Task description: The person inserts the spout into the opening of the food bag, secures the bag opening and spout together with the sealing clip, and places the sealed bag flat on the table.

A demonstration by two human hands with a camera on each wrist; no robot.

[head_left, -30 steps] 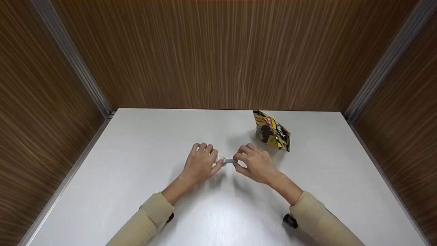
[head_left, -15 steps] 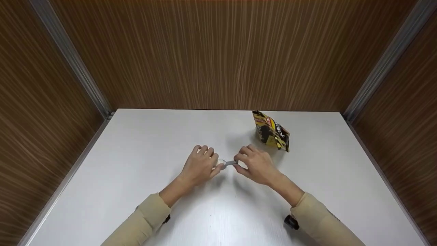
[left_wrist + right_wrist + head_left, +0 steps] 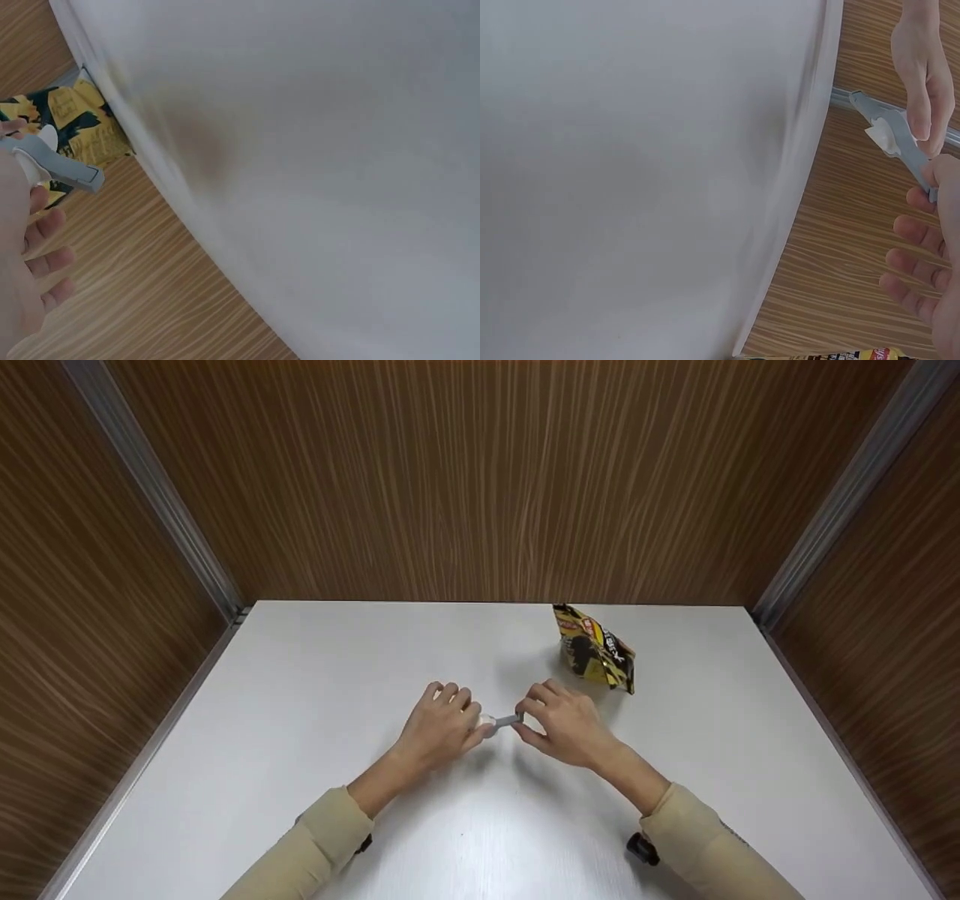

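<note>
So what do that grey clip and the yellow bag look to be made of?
The grey clip, held between both hands, looks like matte moulded plastic: uniform grey, smooth edges, no metallic glint. The yellow bag looks like glossy printed film or foil: creased, it catches light. Neither is certain from these views.

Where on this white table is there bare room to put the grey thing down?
The white table is bare along its whole left side, from the left hand to the wall, and in front between the two beige sleeves. The right edge is bare too. It is crowded only mid-table: both hands pinch the small grey strip, with the right hand just before the yellow-and-black snack bag.
</note>
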